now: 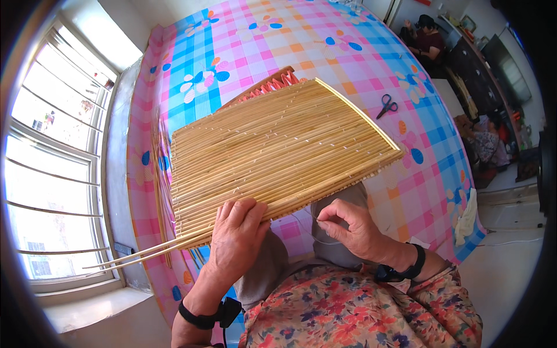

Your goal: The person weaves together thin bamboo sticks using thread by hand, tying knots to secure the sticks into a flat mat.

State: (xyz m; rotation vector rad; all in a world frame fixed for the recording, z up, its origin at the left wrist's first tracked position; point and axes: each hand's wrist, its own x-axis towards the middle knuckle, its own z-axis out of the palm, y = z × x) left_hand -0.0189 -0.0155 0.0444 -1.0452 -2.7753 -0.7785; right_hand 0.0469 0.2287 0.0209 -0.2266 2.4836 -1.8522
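Note:
A flat panel of yellow reed strips (272, 139), joined by small pale stitches, lies tilted in front of me, over my knees. My left hand (237, 238) grips its near edge, fingers over the reeds, where loose longer strips (127, 258) stick out to the left. Just right of it, below the panel's edge, my right hand (348, 226) pinches a thin pale thread (304, 227) between finger and thumb; whether a needle is there is too small to tell. The thread hangs in a loop over my grey trousers.
A checked floral sheet (371, 64) covers the surface. Black scissors (387, 106) lie right of the panel, a red patterned piece (255, 90) behind it, more strips (162, 180) along the left. A barred window (55, 156) is left. Another person (429, 43) sits at the back right.

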